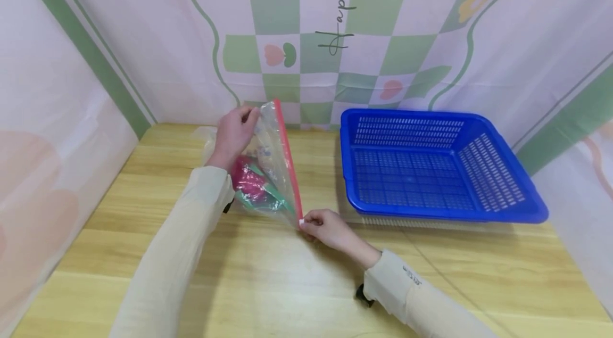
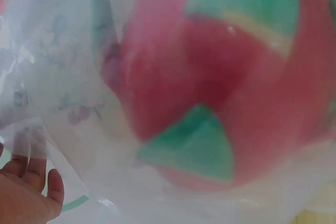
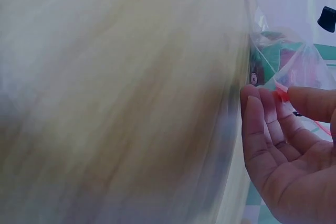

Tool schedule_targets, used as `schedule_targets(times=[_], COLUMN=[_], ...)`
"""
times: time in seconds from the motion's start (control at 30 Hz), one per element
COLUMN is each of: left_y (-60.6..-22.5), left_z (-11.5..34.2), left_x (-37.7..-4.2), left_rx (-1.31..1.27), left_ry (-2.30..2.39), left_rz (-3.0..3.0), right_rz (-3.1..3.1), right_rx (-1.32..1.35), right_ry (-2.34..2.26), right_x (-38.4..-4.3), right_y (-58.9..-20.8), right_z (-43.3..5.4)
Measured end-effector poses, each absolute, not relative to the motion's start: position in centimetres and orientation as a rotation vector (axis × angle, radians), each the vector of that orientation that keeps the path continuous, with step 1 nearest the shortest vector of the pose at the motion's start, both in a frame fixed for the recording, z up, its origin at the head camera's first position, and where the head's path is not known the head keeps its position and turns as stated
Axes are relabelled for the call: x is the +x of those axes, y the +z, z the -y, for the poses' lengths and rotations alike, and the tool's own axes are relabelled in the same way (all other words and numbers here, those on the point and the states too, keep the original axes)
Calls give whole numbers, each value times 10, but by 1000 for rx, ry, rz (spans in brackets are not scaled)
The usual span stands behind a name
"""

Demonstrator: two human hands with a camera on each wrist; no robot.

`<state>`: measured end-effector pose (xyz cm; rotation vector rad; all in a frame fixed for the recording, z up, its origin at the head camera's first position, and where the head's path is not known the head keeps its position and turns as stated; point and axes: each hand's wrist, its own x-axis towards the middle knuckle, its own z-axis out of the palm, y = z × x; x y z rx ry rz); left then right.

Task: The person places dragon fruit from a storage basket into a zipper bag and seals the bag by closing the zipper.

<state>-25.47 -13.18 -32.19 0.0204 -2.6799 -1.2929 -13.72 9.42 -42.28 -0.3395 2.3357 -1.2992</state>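
A clear plastic zip bag (image 1: 270,141) with a red closure strip (image 1: 288,159) stands partly raised on the table, left of centre. Inside it lies a pink and green item (image 1: 249,181), which fills much of the left wrist view, blurred through the film. My left hand (image 1: 235,133) pinches the bag near the far end of the strip; in its wrist view, film lies between thumb and fingers. At the strip's near end, my right hand (image 1: 328,227) pinches a small pale tab between thumb and fingers. The right wrist view shows the right thumb against the red end.
To the right of the bag sits a blue plastic basket (image 1: 445,214) with perforated walls. The wooden table (image 1: 268,290) backs onto a printed curtain (image 1: 321,13), and more pale cloth hangs at both sides.
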Motion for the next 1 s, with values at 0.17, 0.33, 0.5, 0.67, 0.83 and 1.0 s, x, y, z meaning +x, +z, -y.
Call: schedule_targets(times=[0.17, 0.33, 0.5, 0.67, 0.83, 1.0], left_y=[-325, -327, -327, -327, -329, -332], left_z=[135, 135, 135, 137, 138, 138], left_x=[-256, -255, -254, -257, -259, -258], left_rx=[1, 15, 32, 27, 30, 84], left_ry=[-1329, -1359, -1317, -1335, -1312, -1311], left_rz=[2661, 2649, 2654, 2678, 2690, 2630], right_rz=[-2340, -2330, -2311, -2291, -2337, -2480], right_rx=[-324, -318, -302, -297, -245, -179], right_ry=[-1295, -1303, -1331, -1382, -1432, -1448], right_x=[-138, -139, -139, -140, -142, -143], right_y=[-424, -425, -425, -423, -420, -416], right_z=[-94, -95, -94, -93, -92, -91])
